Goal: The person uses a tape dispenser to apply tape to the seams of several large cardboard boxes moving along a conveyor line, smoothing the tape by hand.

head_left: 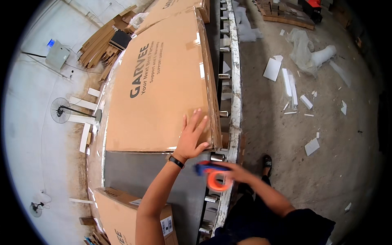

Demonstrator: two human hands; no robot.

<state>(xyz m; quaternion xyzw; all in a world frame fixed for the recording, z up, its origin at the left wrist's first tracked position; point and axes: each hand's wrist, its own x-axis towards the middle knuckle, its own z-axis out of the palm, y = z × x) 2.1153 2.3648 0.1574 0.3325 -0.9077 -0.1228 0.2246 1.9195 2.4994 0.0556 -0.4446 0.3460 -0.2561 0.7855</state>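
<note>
Floor [281,134]: bare, dusty, on the right; strewn with white foam pieces [290,87].
Conveyor [139,167]: dark grey bed running away from the person; metal rollers [224,76] and a pale, worn side rail [235,102] along its right.
Large carton [163,98]: brown, shut, lying flat on the conveyor ahead of the person, dark print on top; glossy clear tape along its right edge; near end just beyond the right hand [235,172].
Far carton [175,13]: brown, beyond the large carton, partly out of view.
Near carton [118,216]: brown, lower left, white label [166,226] on one side, partly behind the left forearm.
Cardboard pile [98,45]: flat brown pieces, upper left, beside the conveyor.
Plastic wrap [304,51]: crumpled, translucent, on the floor, upper right.
Fan [61,110]: round guard, dark pole, left of the conveyor.
Left hand [190,141]: palm down, fingers spread, thumb out to the right; rests on top of the large carton at its near right corner.
Right hand: blurred; closed about one end of a tape dispenser [204,167], single fingers not clear; apart from the left hand, above the rollers and rail.
Tape dispenser: blue and red, blurred, in the right hand, near the carton's corner.
Tape roll [211,181]: orange ring on the dispenser.
Wristband [176,162]: black, left wrist.
</note>
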